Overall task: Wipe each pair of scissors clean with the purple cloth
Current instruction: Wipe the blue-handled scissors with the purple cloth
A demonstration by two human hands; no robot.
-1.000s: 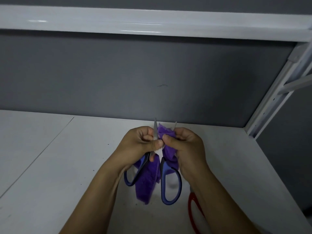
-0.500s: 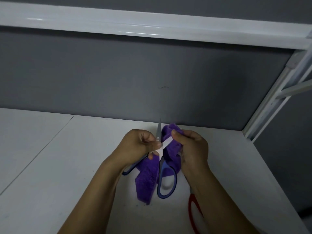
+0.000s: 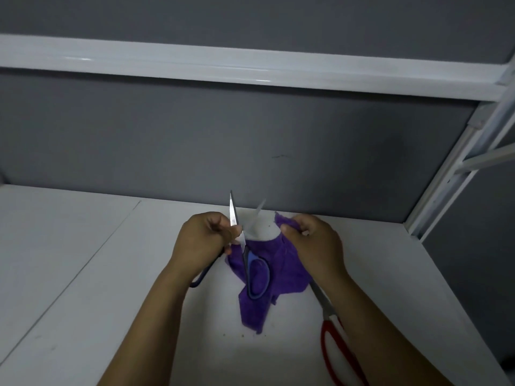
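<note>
I see the left hand [image 3: 204,240] gripping the blue-handled scissors [image 3: 250,259] near the pivot. The blades are parted and point up toward the grey back wall [image 3: 250,135]; one is blurred. One handle loop lies over the purple cloth [image 3: 284,266]. The right hand [image 3: 316,246] pinches the cloth's upper corner, and the rest drapes down onto the white table [image 3: 111,274]. Red-handled scissors [image 3: 323,339] lie on the table, partly hidden under the right forearm.

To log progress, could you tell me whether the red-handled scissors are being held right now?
No, the red-handled scissors lie on the table at the right; the left hand holds the blue-handled scissors.
</note>
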